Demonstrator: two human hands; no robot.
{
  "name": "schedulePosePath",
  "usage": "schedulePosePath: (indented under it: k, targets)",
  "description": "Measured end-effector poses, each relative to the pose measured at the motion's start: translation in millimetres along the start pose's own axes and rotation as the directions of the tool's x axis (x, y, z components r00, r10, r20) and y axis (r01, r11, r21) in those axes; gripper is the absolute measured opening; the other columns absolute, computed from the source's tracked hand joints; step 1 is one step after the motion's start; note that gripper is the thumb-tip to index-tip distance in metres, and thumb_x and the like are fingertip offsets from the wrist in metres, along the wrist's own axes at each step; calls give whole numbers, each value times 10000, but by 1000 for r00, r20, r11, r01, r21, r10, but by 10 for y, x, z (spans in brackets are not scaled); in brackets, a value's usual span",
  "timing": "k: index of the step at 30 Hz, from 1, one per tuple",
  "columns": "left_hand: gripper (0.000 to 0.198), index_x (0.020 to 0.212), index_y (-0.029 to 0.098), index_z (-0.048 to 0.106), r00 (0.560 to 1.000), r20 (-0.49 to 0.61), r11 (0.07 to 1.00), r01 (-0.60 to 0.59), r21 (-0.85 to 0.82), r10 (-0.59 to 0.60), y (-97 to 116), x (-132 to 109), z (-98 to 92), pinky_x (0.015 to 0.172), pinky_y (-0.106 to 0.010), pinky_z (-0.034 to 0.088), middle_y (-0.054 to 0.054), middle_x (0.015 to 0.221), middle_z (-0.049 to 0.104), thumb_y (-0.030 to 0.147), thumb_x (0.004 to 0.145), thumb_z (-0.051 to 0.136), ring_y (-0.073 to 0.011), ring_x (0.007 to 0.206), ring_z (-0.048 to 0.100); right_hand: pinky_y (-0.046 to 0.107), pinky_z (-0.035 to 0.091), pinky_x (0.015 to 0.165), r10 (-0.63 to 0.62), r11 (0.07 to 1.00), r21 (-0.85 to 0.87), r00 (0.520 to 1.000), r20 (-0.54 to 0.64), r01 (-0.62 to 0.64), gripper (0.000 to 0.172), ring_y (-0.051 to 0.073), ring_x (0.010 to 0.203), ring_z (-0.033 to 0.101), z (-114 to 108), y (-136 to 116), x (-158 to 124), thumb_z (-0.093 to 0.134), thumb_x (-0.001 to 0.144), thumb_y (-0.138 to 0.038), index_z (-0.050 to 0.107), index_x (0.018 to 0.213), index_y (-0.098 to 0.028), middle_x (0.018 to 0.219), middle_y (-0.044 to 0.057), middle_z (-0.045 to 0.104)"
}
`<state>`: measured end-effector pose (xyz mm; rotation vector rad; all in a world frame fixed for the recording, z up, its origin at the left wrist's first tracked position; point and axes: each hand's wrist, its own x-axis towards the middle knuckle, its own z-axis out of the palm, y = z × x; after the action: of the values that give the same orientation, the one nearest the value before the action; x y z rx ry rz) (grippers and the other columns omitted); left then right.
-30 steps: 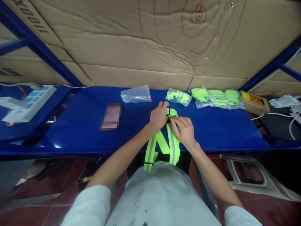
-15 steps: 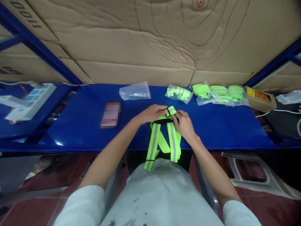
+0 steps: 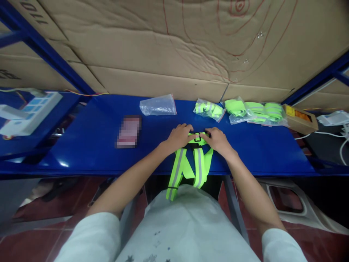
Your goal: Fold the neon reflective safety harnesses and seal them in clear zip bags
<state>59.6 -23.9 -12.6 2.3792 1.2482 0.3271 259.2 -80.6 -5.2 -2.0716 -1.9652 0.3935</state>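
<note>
A neon yellow-green reflective strap harness [image 3: 200, 163] with grey stripes lies over the front edge of the blue table, its lower loops hanging toward my lap. My left hand [image 3: 180, 137] grips the left end of its folded top part, thumb pointing inward. From the other side, my right hand [image 3: 216, 140] pinches the same part with curled fingers. Between my two thumbs sits a black buckle [image 3: 197, 137] on the strap. The fingertips of both hands are partly hidden behind the webbing.
An empty clear plastic bag [image 3: 158, 105] lies at the back. Bagged neon straps [image 3: 209, 109] and more bagged rolls [image 3: 255, 111] line the back right, beside a cardboard box [image 3: 300, 118]. A blurred-out flat object [image 3: 128, 131] is at left, a white power strip [image 3: 31, 112] farther left.
The strap's top part has gone from tilted to lying level, with the buckle now facing up between my thumbs. Both hands have shifted slightly, the right one outward.
</note>
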Motion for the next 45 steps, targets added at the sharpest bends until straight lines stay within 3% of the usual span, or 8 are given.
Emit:
schedulePosePath:
  k: [8, 15, 20, 26, 32, 37, 41, 45]
  targets:
    - [377, 1081, 143, 593, 984, -35, 975, -168, 144, 175, -20, -240, 116, 897, -389, 412, -135, 1103, 617, 497, 1034, 472, -297, 1052, 553, 258, 429, 676, -155, 984, 136, 917, 369, 111, 353, 191, 827, 644, -141, -12, 85, 666, 920, -489, 672, 1079, -174, 952, 62, 710]
    - [408, 1007, 151, 553, 951, -11, 939, -301, 168, 308, -46, -306, 91, 848, -372, 410, -115, 1048, 599, 508, 1065, 362, -265, 965, 534, 247, 388, 632, -288, 938, 306, 859, 424, 163, 362, 151, 749, 543, -205, -28, 115, 655, 879, -466, 593, 1064, -162, 879, 18, 637]
    - [383, 1003, 168, 541, 905, -45, 905, -417, 87, 422, -154, -183, 66, 861, -357, 447, -97, 1023, 587, 514, 1056, 385, -243, 948, 542, 246, 386, 611, -390, 892, 430, 711, 585, 136, 301, 141, 712, 509, -186, 22, 368, 649, 860, -449, 632, 943, -159, 802, 0, 606]
    - [438, 981, 164, 580, 859, -238, 888, -413, 203, 454, -360, 226, -128, 917, -417, 468, -123, 998, 583, 572, 1015, 425, -282, 997, 565, 255, 417, 697, -523, 830, 416, 778, 347, 372, 279, 157, 812, 528, -461, -85, 775, 589, 924, -444, 600, 1002, -177, 937, 27, 624]
    - [499, 1063, 160, 607, 856, -303, 908, -398, 131, 419, -540, 612, -122, 913, -447, 502, -139, 1035, 595, 633, 969, 481, -286, 1006, 585, 257, 441, 730, -581, 810, 389, 685, 440, 438, 349, 197, 906, 606, -637, -116, 1268, 683, 860, -440, 709, 1113, -201, 1034, 27, 709]
    - [486, 1360, 141, 527, 819, -515, 967, -196, 166, 254, -298, 346, -128, 1054, -553, 428, -238, 1326, 536, 494, 1031, 470, -355, 1270, 515, 264, 384, 661, -573, 818, 335, 716, 399, 469, 272, 163, 730, 556, -467, -99, 1482, 621, 907, -416, 726, 921, -165, 839, 12, 688]
    - [548, 1484, 241, 480, 892, -126, 894, -408, 187, 434, -16, -283, -75, 1183, -549, 354, -190, 1596, 393, 513, 1011, 521, -358, 1511, 337, 265, 408, 708, -534, 844, 298, 747, 396, 446, 220, 192, 836, 605, -377, -99, 1529, 586, 932, -327, 705, 962, -145, 966, 61, 718]
    - [611, 1558, 262, 391, 807, 206, 808, -580, 101, 553, 22, -746, 29, 1271, -568, 252, -128, 1687, 282, 532, 1020, 503, -299, 1582, 229, 255, 410, 724, -455, 890, 238, 776, 437, 388, 185, 197, 881, 615, -371, -137, 1547, 593, 935, -294, 689, 960, -138, 1017, 84, 719]
